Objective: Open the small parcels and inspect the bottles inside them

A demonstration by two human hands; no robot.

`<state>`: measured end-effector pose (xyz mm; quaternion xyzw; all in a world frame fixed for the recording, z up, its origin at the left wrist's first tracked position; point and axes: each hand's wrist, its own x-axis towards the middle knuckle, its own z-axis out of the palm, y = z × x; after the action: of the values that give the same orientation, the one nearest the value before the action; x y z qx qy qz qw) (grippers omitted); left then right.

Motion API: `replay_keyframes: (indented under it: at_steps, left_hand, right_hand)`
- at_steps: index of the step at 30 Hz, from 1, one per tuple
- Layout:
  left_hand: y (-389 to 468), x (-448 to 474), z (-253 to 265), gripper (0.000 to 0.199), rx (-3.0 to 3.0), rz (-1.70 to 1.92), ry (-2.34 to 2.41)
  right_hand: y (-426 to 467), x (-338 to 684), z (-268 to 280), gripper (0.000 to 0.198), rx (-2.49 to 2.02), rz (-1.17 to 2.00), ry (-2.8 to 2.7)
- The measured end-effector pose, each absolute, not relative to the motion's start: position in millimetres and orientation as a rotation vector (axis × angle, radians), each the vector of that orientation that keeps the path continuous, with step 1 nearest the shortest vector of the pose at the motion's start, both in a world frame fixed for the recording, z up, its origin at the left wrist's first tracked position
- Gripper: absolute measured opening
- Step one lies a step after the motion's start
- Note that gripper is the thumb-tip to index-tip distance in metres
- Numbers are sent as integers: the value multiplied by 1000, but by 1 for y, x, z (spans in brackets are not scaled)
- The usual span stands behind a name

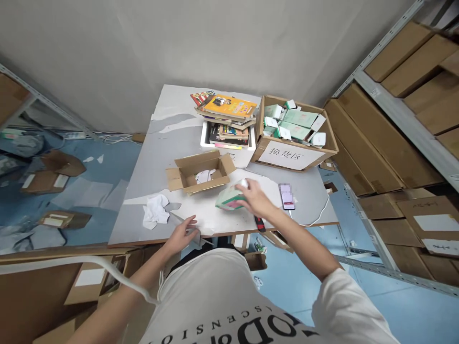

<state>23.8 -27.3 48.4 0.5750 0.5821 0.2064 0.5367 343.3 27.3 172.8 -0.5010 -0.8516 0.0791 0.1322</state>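
While the right hand reaches in from the lower right, its grip is clamped on a pale green and white cardboard packaging box near the middle of the frame. The packaging box lies to the left of the palm, with the fingers over its right end and upper side; its left end points away from the grip, toward the left of the frame. It sits at a tilt over the grey and white tabletop, though whether its underside touches the surface cannot be told.

The packaging box is oblong and straight-edged, mostly pale green, with darker green along its edges, a pinkish patch on the side facing the person, and a white part at the upper right.

The left hand, lower and left of centre, has loosely curled fingers at the tabletop's near edge; whether its grip holds the greyish scrap beside it cannot be told. Just beyond the packaging box, up and to the left, stands an open brown cardboard carton with crumpled white paper inside. A dark smartphone with a lit screen lies right of centre.
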Motion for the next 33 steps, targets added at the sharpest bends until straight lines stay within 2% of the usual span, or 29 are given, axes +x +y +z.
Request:
replay_keyframes:
  at_steps: [5, 9, 12, 16, 20, 23, 25, 28, 29, 30, 31, 33]
  left_hand:
    - [-38, 10, 28, 71, 1276, 469, 1445]
    - [-35, 6, 26, 68, 1298, 429, 1456]
    - [-31, -3, 33, 67, 1363, 384, 1530]
    - [-41, -24, 36, 65, 1377, 325, 1657]
    - [-67, -44, 29, 63, 1293, 302, 1731]
    - [-76, -50, 24, 64, 1249, 252, 1748]
    - [-70, -50, 22, 65, 1257, 198, 1745]
    - [-44, -45, 18, 68, 1317, 175, 1713]
    - [-32, -42, 15, 68, 1352, 179, 1705]
    - [-18, -38, 13, 67, 1396, 205, 1724]
    - [-3, -34, 9, 66, 1443, 216, 1733]
    - [29, -25, 0, 65, 1477, 279, 1784]
  right_hand:
    - [63, 456, 268, 55, -1548, -173, -1860]
    - [126, 528, 290, 57, -1693, -471, -1361]
    - [181, 552, 268, 53, -1837, -495, -1163]
    - [237, 549, 214, 59, -2008, -279, -1066]
    - [256, 548, 175, 75, -2132, -131, -928]
    - [244, 563, 167, 98, -2147, -98, -929]
    - [223, 567, 167, 106, -2025, -284, -989]
    - [176, 541, 156, 102, -1688, -734, -1103]
    - [161, 522, 147, 101, -1612, -756, -1138]
    - [146, 498, 134, 95, -1606, -643, -1162]
    - [135, 470, 117, 89, -1659, -383, -1185]
    - [122, 411, 78, 76, -1729, 366, -1247]
